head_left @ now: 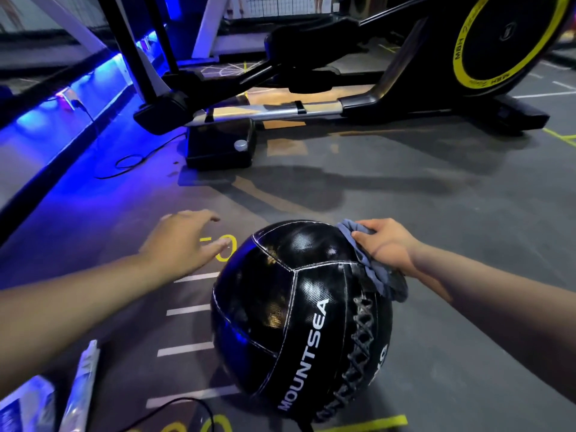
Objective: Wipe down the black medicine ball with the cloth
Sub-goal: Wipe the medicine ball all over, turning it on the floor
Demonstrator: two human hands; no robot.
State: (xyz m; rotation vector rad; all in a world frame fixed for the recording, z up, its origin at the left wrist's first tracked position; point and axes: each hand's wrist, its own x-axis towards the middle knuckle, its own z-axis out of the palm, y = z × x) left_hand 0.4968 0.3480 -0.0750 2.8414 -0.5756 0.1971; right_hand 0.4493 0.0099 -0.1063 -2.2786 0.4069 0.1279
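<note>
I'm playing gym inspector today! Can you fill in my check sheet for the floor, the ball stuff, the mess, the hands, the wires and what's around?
Surface: grey gym floor with white and yellow painted marks.
Job's things: black medicine ball rests on the floor; grey cloth lies on its upper right side.
Clutter: pale plastic packaging at lower left.
Grippers: right hand presses the cloth to the ball; left hand is open, just off the ball.
Cables: thin black cable loops on the floor; another black cable near the ball.
Surroundings: black exercise machine with yellow-ringed wheel; blue light strip.
</note>
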